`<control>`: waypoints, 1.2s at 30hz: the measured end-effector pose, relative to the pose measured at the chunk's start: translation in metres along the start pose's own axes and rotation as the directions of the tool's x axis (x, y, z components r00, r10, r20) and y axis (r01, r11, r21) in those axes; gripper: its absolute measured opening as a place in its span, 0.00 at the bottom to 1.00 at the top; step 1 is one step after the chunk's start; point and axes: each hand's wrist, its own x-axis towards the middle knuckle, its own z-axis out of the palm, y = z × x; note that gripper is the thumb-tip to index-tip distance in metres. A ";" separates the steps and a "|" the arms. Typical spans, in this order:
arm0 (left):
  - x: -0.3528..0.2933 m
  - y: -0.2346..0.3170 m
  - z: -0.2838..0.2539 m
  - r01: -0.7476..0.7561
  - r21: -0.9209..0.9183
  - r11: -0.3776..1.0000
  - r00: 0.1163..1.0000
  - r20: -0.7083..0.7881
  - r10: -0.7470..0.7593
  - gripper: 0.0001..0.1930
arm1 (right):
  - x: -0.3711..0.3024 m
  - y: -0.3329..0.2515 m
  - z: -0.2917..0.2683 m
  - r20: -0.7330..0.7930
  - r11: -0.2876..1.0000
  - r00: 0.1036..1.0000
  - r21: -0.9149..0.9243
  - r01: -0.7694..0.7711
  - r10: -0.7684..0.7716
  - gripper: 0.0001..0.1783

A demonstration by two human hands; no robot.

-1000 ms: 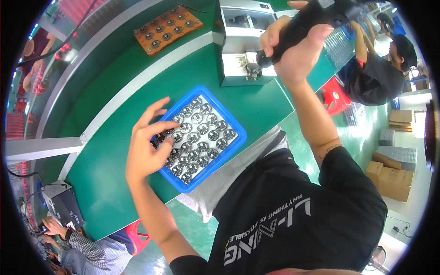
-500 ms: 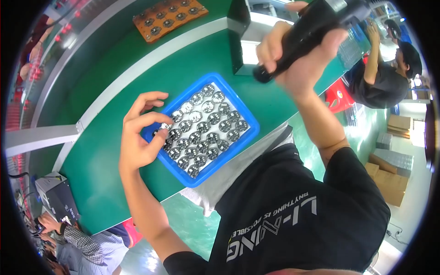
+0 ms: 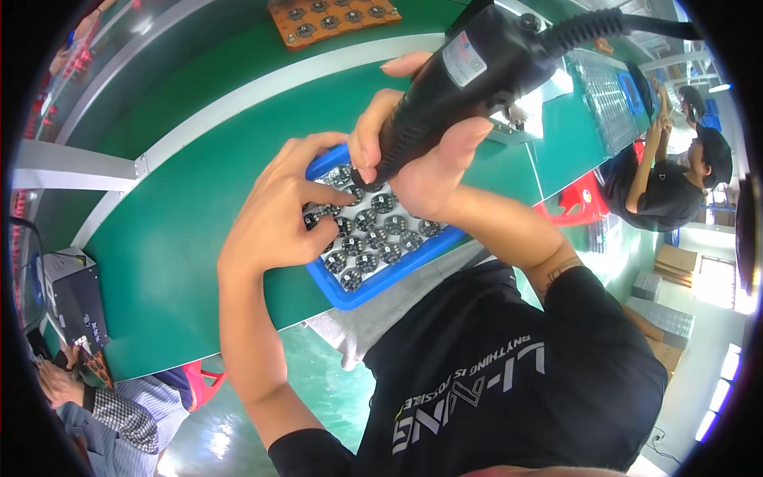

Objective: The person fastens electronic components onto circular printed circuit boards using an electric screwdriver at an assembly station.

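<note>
My right hand (image 3: 433,187) grips a black corded handheld tool (image 3: 445,91), with a label on its side and a thick cable at its upper end. The kind of tool is not certain. It slants down, its narrow lower end close over the boards in a blue tray (image 3: 373,297). Several small round circuit boards (image 3: 383,203) lie in rows on the tray's white lining. My left hand (image 3: 274,203) reaches over the tray's left side, thumb and index finger apart. The index fingertip is at a board near the tool's end. Both hands cover part of the tray.
An orange fixture (image 3: 334,17) holding round parts lies at the back. A metal frame rail (image 3: 238,103) curves across the green table (image 3: 171,294). A black box (image 3: 75,298) stands at left, clear plastic trays (image 3: 608,103) at right. Co-workers sit on both sides; a red stool (image 3: 584,197) is at right.
My right hand has brought the black tool down and left, over the tray. My left hand has moved right, farther over the boards. The whole view has shifted somewhat.
</note>
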 end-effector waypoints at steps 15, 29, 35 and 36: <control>-0.005 -0.002 -0.002 0.050 -0.016 0.999 0.998 0.038 -0.049 0.17 | -0.005 0.015 0.006 0.115 0.998 0.991 0.031 0.063 -0.066 0.50; 0.000 -0.001 0.002 0.058 0.014 0.998 0.997 0.042 -0.058 0.17 | 0.007 0.010 0.006 -0.003 0.994 0.999 0.094 0.049 -0.049 0.50; 0.002 -0.001 0.003 0.010 -0.034 0.999 0.999 0.033 -0.009 0.19 | 0.027 -0.046 -0.046 -0.347 0.964 0.915 0.091 0.251 -0.206 0.43; 0.005 0.000 0.004 0.018 -0.055 0.998 0.999 0.032 -0.016 0.19 | 0.028 -0.060 -0.052 -0.467 0.968 0.872 0.115 0.224 -0.147 0.47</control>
